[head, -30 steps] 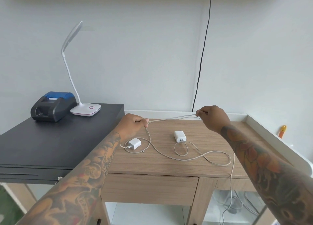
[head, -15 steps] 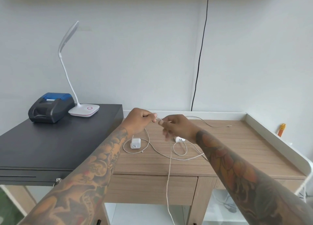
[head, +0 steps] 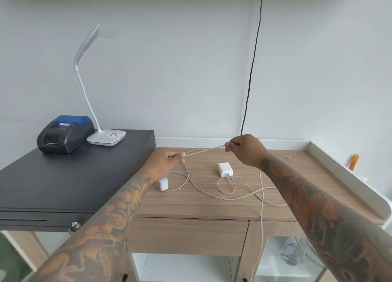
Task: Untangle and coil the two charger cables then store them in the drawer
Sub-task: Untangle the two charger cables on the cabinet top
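Left hand (head: 169, 161): raised above the wooden surface (head: 307, 175), fingers clenched on one end of a taut doubled stretch of white cable (head: 204, 150).
Right hand (head: 244, 149): raised right of the left hand and slightly higher, fingers pinched on the other end of that same stretch; both forearms are tattooed.
Cable: from the left hand it drops to the surface and snakes rightward in loose curves; from the right hand a strand hangs down past the surface's front edge, in front of the drawer's right end.
Right charger (head: 224, 169): white block lying flat on the surface, below and between the two hands, with a small loop of cable just in front of it.
Left charger (head: 163, 183): white block on the surface just below the left wrist, partly hidden by it, ringed by a cable loop.
Drawer (head: 187, 236): wooden front, closed, set under the surface directly below the chargers.
Black cabinet (head: 53, 186): left of the surface and touching it, with a keyed drawer at its front.
Printer (head: 63, 134): black and blue, at the back of the black cabinet.
Lamp (head: 106, 136): white gooseneck, its base just right of the printer.
Black wire (head: 253, 65): runs down the wall behind the right hand.
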